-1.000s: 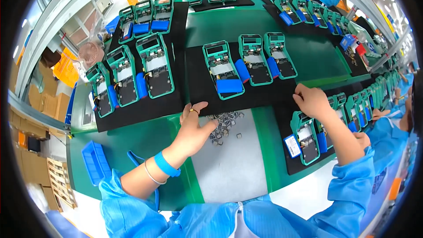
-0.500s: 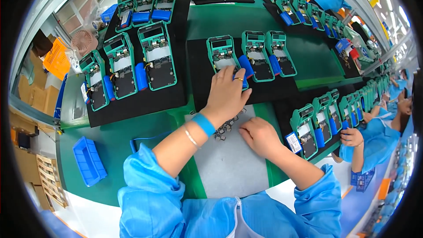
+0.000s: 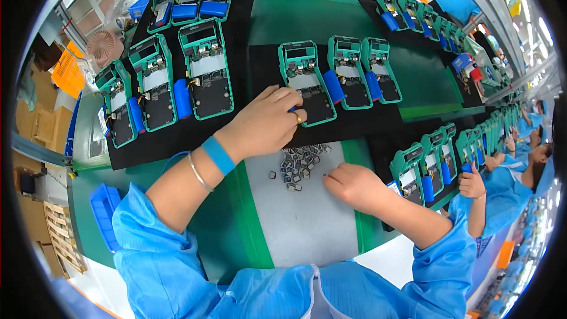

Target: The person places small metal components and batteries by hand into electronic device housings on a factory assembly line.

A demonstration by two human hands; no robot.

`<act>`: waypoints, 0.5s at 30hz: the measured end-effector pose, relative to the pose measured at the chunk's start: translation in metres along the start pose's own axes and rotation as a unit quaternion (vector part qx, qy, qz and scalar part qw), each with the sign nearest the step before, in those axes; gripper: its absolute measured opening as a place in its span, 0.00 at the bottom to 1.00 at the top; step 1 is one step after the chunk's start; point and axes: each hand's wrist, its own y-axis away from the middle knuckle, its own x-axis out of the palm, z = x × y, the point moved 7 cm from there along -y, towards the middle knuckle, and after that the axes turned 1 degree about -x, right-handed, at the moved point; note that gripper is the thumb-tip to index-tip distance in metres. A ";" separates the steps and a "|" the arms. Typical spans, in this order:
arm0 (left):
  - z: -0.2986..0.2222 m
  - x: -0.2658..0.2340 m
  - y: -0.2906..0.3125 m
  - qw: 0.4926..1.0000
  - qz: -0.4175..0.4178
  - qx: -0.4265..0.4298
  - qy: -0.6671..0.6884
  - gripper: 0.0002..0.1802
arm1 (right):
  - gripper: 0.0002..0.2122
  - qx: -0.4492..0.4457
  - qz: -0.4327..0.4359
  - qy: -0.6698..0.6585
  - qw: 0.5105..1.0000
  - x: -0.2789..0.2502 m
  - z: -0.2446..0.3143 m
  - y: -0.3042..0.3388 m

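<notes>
Left hand (image 3: 263, 124), centre frame, fingers curled on the open teal handheld device (image 3: 307, 82) lying on the black mat (image 3: 260, 65); best press squarely; lower right, right hand (image 3: 352, 184) loosely closed beside the pile of small grey metal squares (image 3: 300, 162); lift one cleanly.

One fisheye camera on the head looks steeply down, close over the bench (image 3: 307, 23); forearms enter from below, and edges bend toward the rim.

Bare grey mat (image 3: 307, 224) below parts (image 3: 298, 162)
</notes>
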 end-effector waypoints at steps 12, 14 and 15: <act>-0.002 0.035 0.004 0.988 -0.033 -0.137 -0.064 0.25 | 0.03 0.027 -0.004 -0.054 0.998 -0.046 -0.045 -0.059; -0.002 0.030 0.007 0.988 -0.047 -0.138 -0.056 0.23 | 0.03 0.032 -0.109 -0.062 0.992 -0.063 -0.069 -0.084; -0.003 0.028 0.007 0.987 -0.062 -0.141 -0.050 0.22 | 0.02 0.029 -0.150 -0.050 0.987 -0.063 -0.081 -0.094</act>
